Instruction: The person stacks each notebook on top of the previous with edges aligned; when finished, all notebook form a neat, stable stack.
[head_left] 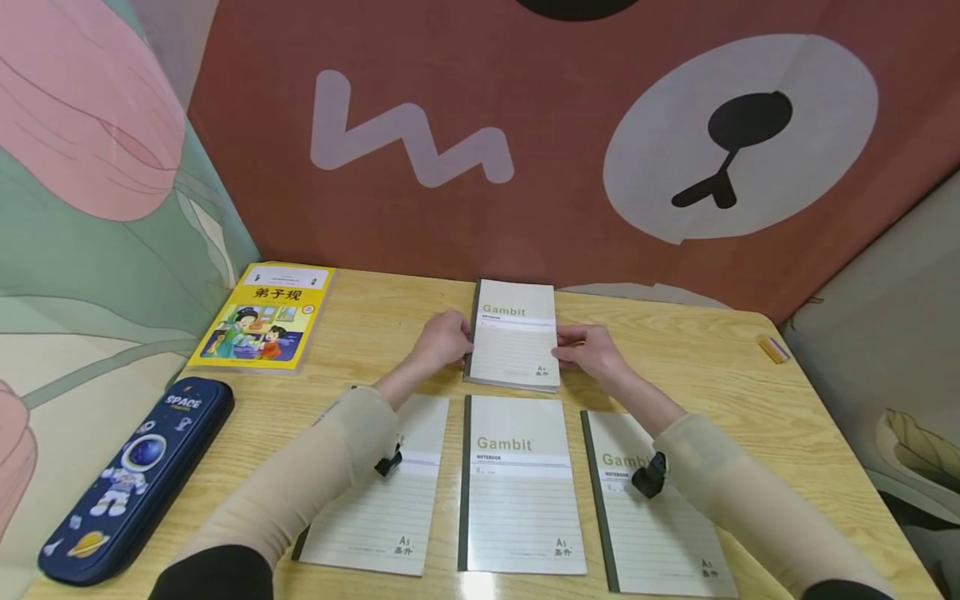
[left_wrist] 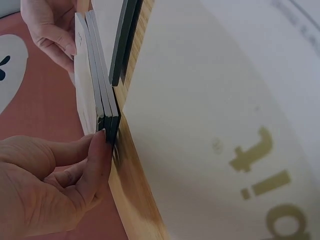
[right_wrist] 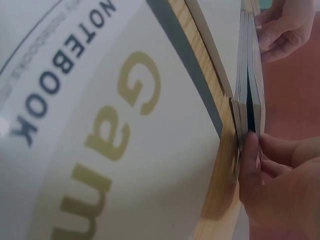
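Head view: both hands (head_left: 517, 346) clamped on notebook stack (head_left: 514, 335), closed pencil case (head_left: 135, 479) apart.

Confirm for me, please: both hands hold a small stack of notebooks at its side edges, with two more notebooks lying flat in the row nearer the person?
Not quite: the head view shows three notebooks in the near row, not two. The rest stands: the left hand and right hand hold the stack at its side edges.
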